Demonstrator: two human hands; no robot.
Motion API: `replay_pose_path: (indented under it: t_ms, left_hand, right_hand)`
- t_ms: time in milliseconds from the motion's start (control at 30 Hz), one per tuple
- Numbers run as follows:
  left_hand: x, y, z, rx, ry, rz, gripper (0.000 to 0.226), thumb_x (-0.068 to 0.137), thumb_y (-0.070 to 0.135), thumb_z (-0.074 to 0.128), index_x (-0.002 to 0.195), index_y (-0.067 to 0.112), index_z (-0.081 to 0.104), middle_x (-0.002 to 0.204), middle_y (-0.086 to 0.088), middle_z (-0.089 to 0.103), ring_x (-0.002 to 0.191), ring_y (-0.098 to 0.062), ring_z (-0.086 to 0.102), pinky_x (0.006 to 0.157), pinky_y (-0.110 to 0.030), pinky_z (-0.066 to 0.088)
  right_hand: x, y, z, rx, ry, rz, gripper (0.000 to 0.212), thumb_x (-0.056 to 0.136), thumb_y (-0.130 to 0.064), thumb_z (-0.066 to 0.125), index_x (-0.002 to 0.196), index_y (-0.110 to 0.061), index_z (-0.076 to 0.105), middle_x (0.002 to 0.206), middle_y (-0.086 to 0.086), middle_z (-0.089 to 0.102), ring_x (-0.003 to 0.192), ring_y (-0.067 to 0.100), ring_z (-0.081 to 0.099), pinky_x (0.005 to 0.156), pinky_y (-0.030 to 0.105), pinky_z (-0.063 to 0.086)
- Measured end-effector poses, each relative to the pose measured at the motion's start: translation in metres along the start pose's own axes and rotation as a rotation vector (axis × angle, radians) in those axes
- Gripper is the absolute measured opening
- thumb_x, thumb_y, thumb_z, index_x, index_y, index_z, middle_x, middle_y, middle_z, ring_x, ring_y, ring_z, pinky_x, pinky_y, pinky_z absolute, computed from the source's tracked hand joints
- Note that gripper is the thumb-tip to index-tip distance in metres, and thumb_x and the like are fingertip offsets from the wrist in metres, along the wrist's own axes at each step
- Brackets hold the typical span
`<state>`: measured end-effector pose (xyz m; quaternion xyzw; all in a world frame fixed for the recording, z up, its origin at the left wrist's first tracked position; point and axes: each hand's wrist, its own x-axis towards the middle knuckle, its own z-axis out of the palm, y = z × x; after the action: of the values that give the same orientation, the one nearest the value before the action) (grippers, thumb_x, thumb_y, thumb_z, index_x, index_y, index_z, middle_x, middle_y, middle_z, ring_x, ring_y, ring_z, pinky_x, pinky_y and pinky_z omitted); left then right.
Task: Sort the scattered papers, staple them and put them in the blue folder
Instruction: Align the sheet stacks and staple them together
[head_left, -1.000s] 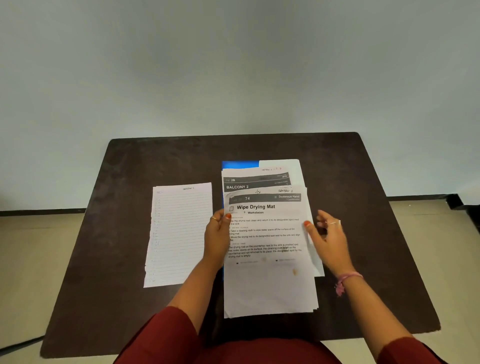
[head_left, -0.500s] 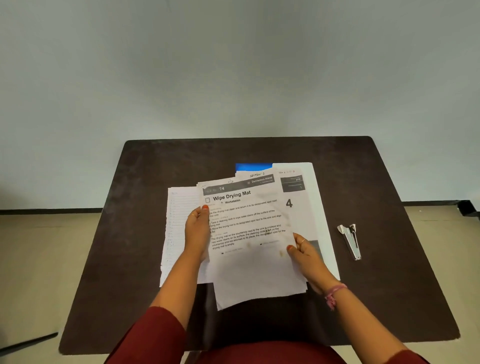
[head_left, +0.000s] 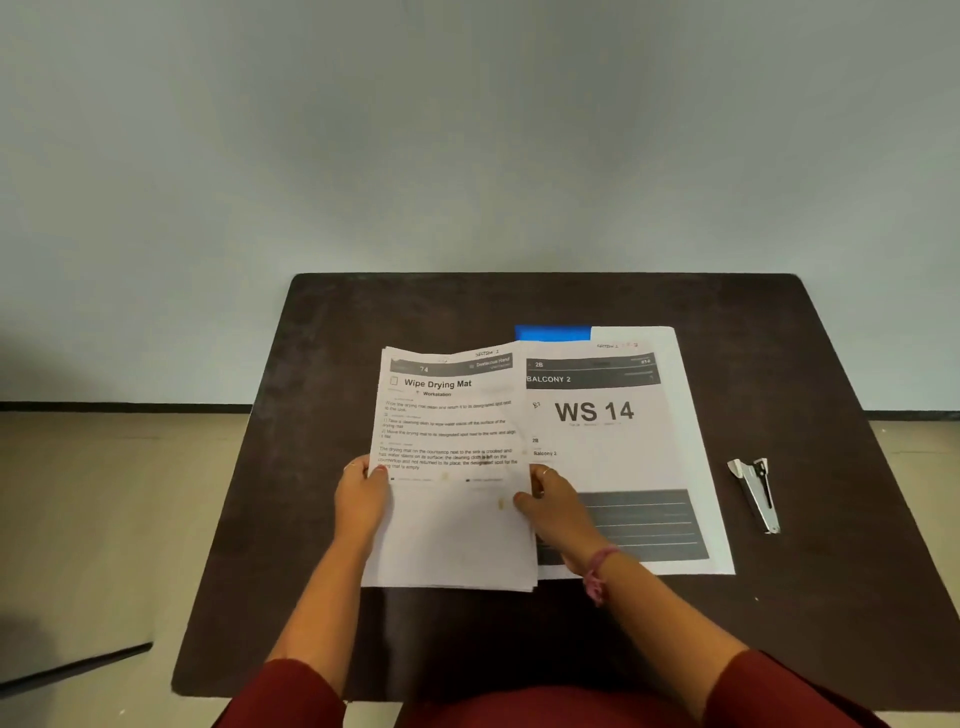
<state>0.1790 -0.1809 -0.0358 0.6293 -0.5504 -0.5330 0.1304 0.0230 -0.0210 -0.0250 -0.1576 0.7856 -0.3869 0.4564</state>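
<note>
I saw left hand (head_left: 362, 506) pinching the left edge of the "Wipe Drying Mat" stack (head_left: 452, 499), thumb on top, fingers beneath | right hand (head_left: 558, 512) gripping its right edge likewise | "WS 14" sheet (head_left: 623, 431) lay right of it, over the blue folder (head_left: 551, 332) | stapler (head_left: 756, 493) sat far right on the table (head_left: 363, 312).

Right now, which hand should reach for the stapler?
Right hand, probably: the stapler lies on its side of the table, while the left hand could hold the paper stack.
</note>
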Motion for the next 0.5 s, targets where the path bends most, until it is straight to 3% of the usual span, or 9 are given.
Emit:
replay_pose_path:
  t_ms: [333, 500]
  left_hand:
    - [0.025, 0.000, -0.013, 0.029, 0.051, -0.010, 0.026, 0.098, 0.012, 0.043, 0.122, 0.005, 0.052, 0.122, -0.010, 0.058, 0.104, -0.021, 0.052, 0.087, -0.035, 0.043]
    - [0.030, -0.001, -0.010, 0.094, 0.062, -0.023, 0.027, 0.096, 0.015, 0.049, 0.121, 0.005, 0.052, 0.122, -0.011, 0.058, 0.109, -0.027, 0.054, 0.090, -0.039, 0.045]
  right_hand:
    - [0.019, -0.026, 0.014, -0.301, 0.047, -0.090, 0.034, 0.091, -0.003, 0.055, 0.124, -0.002, 0.050, 0.118, 0.014, 0.063, 0.110, 0.027, 0.059, 0.078, 0.015, 0.040]
    - [0.016, -0.025, 0.010, -0.386, 0.025, -0.094, 0.027, 0.091, -0.008, 0.058, 0.117, -0.002, 0.055, 0.110, 0.012, 0.066, 0.102, 0.024, 0.062, 0.083, 0.017, 0.044]
